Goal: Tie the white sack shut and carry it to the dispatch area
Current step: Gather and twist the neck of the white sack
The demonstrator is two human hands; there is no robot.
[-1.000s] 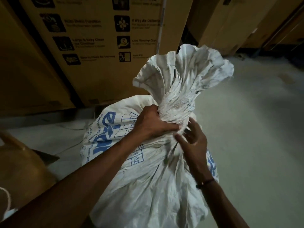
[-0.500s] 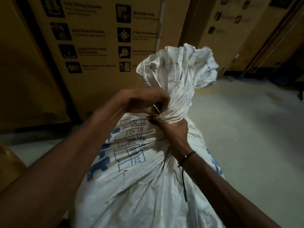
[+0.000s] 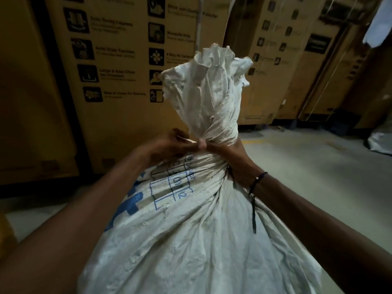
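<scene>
i see a dim, warm-toned view with no light source in the frame. the white sack (image 3: 191, 230) is the brightest thing, its gathered top catching soft light while the folds below it hold grey shadow. both forearms beside the sack are dark and nearly featureless. the cardboard boxes (image 3: 127, 81) behind the sack sink into deep shadow toward the left edge, and their printed text is smeared by blur, hard for me to read. the concrete floor (image 3: 318, 166) right of the sack is evenly grey, without glare. wide-angle distortion leans the box edges outward.
</scene>
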